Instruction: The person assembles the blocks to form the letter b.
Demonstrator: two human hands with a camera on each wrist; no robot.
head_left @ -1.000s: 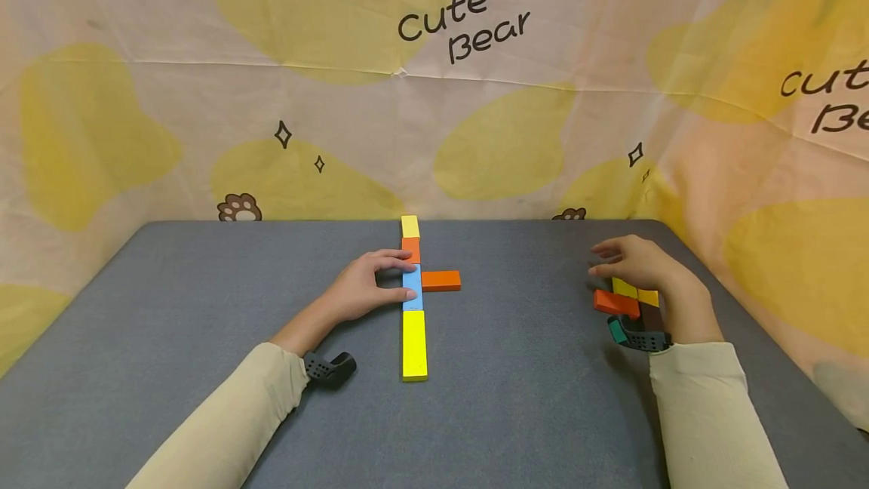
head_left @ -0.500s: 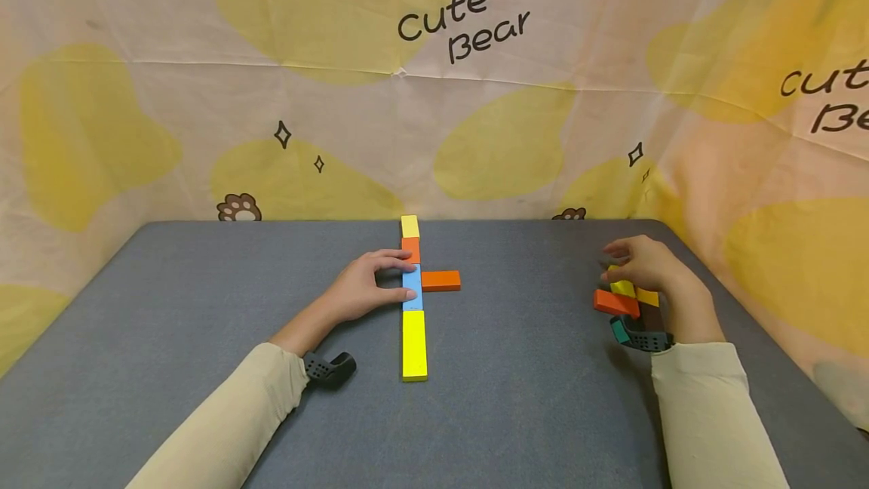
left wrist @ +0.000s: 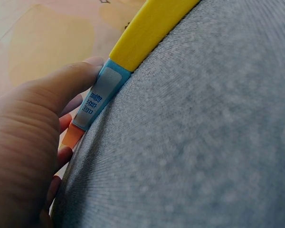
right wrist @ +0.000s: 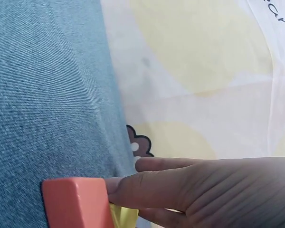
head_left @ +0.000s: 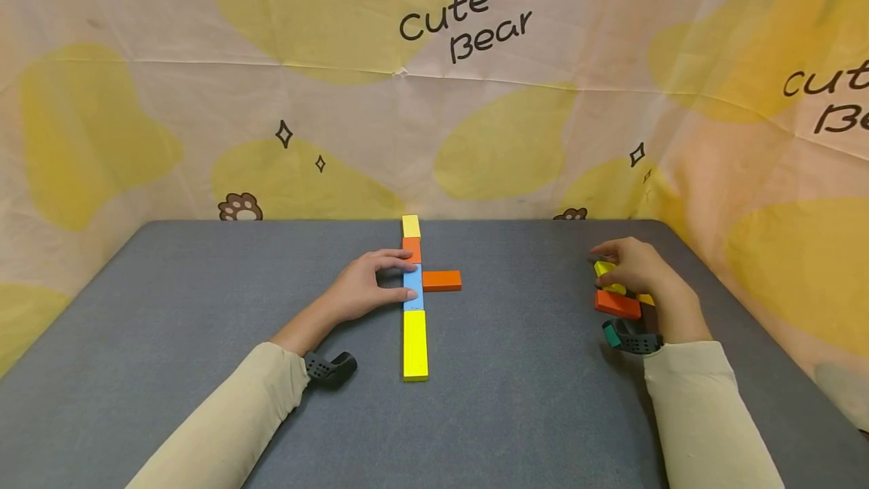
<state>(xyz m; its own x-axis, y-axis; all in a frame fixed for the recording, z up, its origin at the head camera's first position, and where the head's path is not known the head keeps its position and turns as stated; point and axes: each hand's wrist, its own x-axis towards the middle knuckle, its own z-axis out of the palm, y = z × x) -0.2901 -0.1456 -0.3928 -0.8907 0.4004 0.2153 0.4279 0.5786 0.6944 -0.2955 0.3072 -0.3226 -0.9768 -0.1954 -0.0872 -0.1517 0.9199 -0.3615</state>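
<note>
Near the middle of the table, my left hand (head_left: 370, 285) rests its thumb and fingertips on the blue block (head_left: 416, 281), which bears a printed label in the left wrist view. An orange block and a bright yellow block (head_left: 416, 345) stand at its two ends in one line. On the right, a yellow block (head_left: 602, 269) is pinched between the thumb and fingers of my right hand (head_left: 638, 270). This block lies at a slant, partly hidden by the fingers. Just nearer stands a red-orange block (head_left: 618, 305), large in the right wrist view.
A pale yellow block (head_left: 410, 226) ends the line at the far edge. An orange block (head_left: 442, 281) juts right from the blue one. Another yellow block (head_left: 646, 298) and a dark brown block (head_left: 649, 316) lie under my right wrist. A patterned cloth (head_left: 502, 134) hangs behind the table.
The yellow block in my right hand has turned and shifted left, away from the other yellow block beside it. My right hand first drew back right, then moved left. My left hand stays put.
</note>
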